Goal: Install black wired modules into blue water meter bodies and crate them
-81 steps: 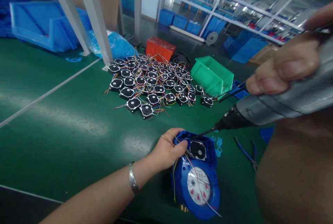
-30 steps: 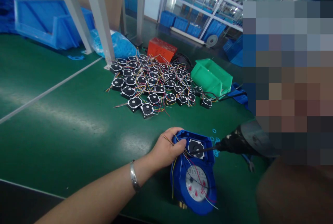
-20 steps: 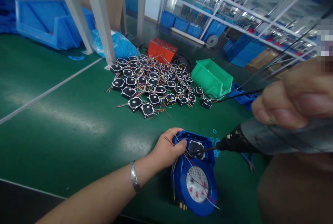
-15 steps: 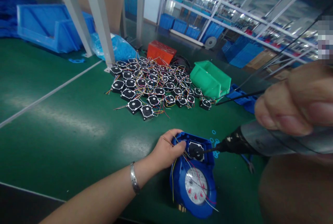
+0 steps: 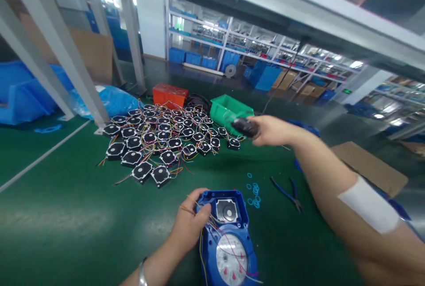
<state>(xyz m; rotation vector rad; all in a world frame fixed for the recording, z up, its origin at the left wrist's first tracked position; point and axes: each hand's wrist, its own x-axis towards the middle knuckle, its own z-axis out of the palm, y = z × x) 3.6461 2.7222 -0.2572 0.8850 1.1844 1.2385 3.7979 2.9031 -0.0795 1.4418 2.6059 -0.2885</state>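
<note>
Head view shows the blue case point(image 5: 234, 229), long from 12 to 6, toward 4 o'clock from the left hand point(image 5: 190, 225), whose grip holds its edge, while the right hand point(image 5: 264, 130), farther off toward 1 o'clock, grips a blurry dark tool point(image 5: 245, 127).

Pale glare patches the floor point(image 5: 83, 233); the tool point(image 5: 246, 127) blurs.

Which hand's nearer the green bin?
Right. The right hand appears just off the green bin's lower right, the dark tool in it overlapping the bin in view. The left hand is farther off, below the bin in view, gripping the blue meter.
</note>
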